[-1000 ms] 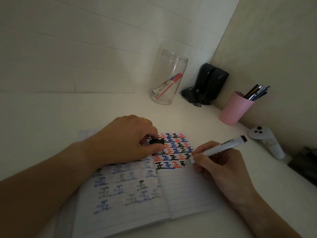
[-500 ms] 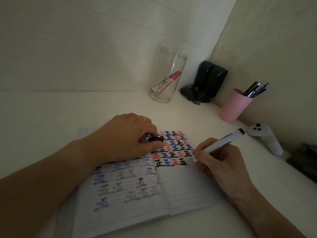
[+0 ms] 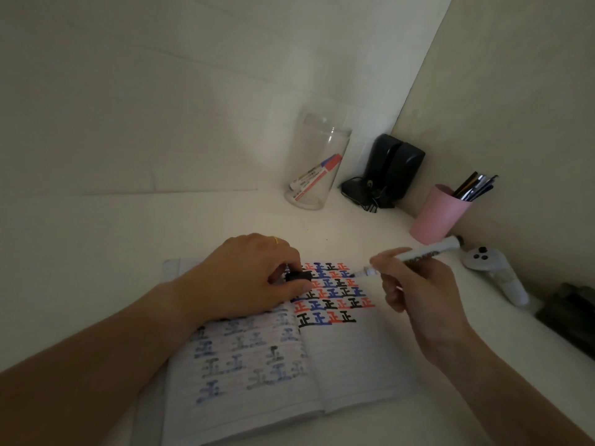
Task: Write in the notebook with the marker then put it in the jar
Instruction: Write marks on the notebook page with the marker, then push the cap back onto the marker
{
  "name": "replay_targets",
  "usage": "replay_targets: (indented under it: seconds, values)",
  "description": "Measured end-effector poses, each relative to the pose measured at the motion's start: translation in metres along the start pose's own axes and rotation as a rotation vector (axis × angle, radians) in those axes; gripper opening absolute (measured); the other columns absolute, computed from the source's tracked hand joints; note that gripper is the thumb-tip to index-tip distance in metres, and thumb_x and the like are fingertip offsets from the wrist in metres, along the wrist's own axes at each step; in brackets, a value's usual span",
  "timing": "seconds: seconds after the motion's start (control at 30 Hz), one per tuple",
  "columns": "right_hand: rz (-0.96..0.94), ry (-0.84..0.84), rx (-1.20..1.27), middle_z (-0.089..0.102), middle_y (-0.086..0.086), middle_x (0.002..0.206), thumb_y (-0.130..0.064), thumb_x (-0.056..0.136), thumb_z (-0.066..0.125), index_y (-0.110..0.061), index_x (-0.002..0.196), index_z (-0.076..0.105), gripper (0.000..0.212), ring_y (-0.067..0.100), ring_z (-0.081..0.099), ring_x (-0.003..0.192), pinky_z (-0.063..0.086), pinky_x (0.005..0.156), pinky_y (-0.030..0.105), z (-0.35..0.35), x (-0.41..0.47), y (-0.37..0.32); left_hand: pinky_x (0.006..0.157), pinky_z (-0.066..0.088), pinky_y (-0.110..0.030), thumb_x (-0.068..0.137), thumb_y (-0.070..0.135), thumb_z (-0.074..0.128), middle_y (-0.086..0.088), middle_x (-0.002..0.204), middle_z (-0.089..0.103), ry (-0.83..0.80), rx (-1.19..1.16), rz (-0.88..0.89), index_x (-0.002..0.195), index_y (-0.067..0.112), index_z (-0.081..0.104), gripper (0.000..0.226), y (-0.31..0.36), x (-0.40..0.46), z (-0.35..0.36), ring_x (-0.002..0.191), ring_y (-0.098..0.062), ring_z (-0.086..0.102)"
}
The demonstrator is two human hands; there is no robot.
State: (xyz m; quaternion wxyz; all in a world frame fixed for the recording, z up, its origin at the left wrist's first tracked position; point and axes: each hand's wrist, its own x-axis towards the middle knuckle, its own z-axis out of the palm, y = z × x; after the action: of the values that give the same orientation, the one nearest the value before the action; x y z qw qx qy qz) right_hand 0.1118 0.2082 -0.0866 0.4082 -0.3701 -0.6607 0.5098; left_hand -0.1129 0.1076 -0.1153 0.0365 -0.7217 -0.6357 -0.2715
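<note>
An open lined notebook [image 3: 347,358] lies on the white desk, its right page filled at the top with rows of black, blue and red characters. My left hand [image 3: 244,278] rests on the notebook's middle and pinches the marker's black cap [image 3: 297,276]. My right hand [image 3: 418,291] holds the white marker [image 3: 418,252] nearly level, its tip lifted off the page and pointing left toward the cap. A clear jar [image 3: 317,159] stands upright by the back wall with two markers, one red and one blue, leaning inside.
Black speakers [image 3: 386,172] with a cable sit in the corner. A pink cup [image 3: 438,214] full of pens stands by the right wall. A white controller [image 3: 495,272] lies beyond my right hand, and a dark object [image 3: 570,313] sits at the right edge.
My right hand has lifted the marker off the page and swung its tip up and left toward the cap. My left hand has stayed on the notebook with the cap.
</note>
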Motion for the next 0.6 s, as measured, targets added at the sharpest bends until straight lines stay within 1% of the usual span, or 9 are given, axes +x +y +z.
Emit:
replay_targets:
  seconds: [0.07,0.13,0.23,0.27,0.33,0.4,0.47,0.53,0.6]
  values:
    - [0.020,-0.003,0.077,0.053,0.005,0.060,-0.004,0.084,0.069,-0.002,0.088,0.074,0.007,0.013,0.044,0.053,0.036,0.048,0.026,0.012,0.016,-0.011,0.065,0.046,-0.028,0.088,0.065,0.048,0.018,0.075,0.056,0.007,-0.015,-0.014,0.093,0.038,0.060,0.030,0.001,-0.001,-0.003,0.070,-0.004,0.053]
    - [0.056,-0.028,0.214,0.062,0.008,0.066,-0.003,0.082,0.070,-0.001,0.095,0.076,0.014,0.015,0.053,0.059,0.044,0.051,0.024,0.027,0.030,-0.017,0.070,0.046,-0.025,0.089,0.063,0.049,0.019,0.088,0.064,0.020,-0.046,-0.031,0.101,0.038,0.062,0.030,0.002,-0.001,-0.004,0.078,-0.003,0.057]
    - [0.100,0.043,0.493,0.076,0.016,0.086,-0.016,0.088,0.067,-0.004,0.104,0.078,0.022,0.022,0.070,0.075,0.055,0.069,0.029,0.042,0.038,-0.011,0.075,0.048,-0.024,0.091,0.053,0.055,0.020,0.096,0.066,0.089,-0.105,-0.051,0.105,0.038,0.063,0.022,0.002,0.000,-0.004,0.082,0.001,0.057]
    - [0.095,0.059,0.539,0.078,0.017,0.093,-0.019,0.090,0.065,-0.006,0.106,0.078,0.024,0.024,0.073,0.081,0.057,0.075,0.031,0.044,0.037,-0.008,0.075,0.048,-0.024,0.091,0.049,0.057,0.021,0.098,0.066,0.125,-0.113,-0.068,0.107,0.038,0.063,0.020,0.002,0.001,-0.005,0.083,0.001,0.057]
    - [0.049,0.027,0.501,0.079,0.017,0.099,-0.018,0.093,0.062,-0.010,0.111,0.076,0.024,0.026,0.075,0.089,0.058,0.080,0.033,0.045,0.034,0.001,0.073,0.045,-0.020,0.093,0.043,0.057,0.021,0.100,0.064,0.193,-0.103,-0.111,0.111,0.038,0.061,0.019,-0.002,0.003,-0.005,0.079,-0.002,0.057]
    - [-0.009,-0.018,0.412,0.080,0.016,0.094,-0.015,0.091,0.066,-0.010,0.108,0.073,0.020,0.026,0.075,0.086,0.059,0.076,0.032,0.043,0.029,0.006,0.070,0.042,-0.019,0.094,0.040,0.055,0.021,0.102,0.061,0.241,-0.066,-0.145,0.115,0.037,0.060,0.021,-0.004,0.003,-0.004,0.073,-0.005,0.056]
    - [-0.040,-0.036,0.383,0.078,0.016,0.085,-0.012,0.087,0.070,-0.007,0.099,0.074,0.013,0.024,0.070,0.076,0.055,0.068,0.031,0.041,0.026,0.007,0.070,0.046,-0.023,0.094,0.039,0.054,0.020,0.104,0.062,0.255,-0.048,-0.169,0.116,0.037,0.059,0.022,-0.005,0.003,-0.004,0.071,-0.007,0.056]
    - [-0.065,-0.044,0.375,0.072,0.014,0.075,-0.010,0.085,0.071,-0.005,0.092,0.076,0.009,0.021,0.063,0.068,0.051,0.064,0.031,0.040,0.025,0.007,0.071,0.049,-0.027,0.094,0.039,0.054,0.018,0.103,0.063,0.264,-0.043,-0.191,0.115,0.036,0.060,0.022,-0.005,0.003,-0.004,0.071,-0.008,0.056]
    - [-0.056,-0.034,0.410,0.068,0.013,0.069,-0.008,0.085,0.071,-0.003,0.089,0.076,0.008,0.020,0.060,0.064,0.049,0.062,0.032,0.040,0.024,0.007,0.071,0.050,-0.029,0.094,0.039,0.053,0.018,0.101,0.062,0.275,-0.029,-0.199,0.113,0.037,0.060,0.020,-0.006,0.003,-0.005,0.071,-0.009,0.056]
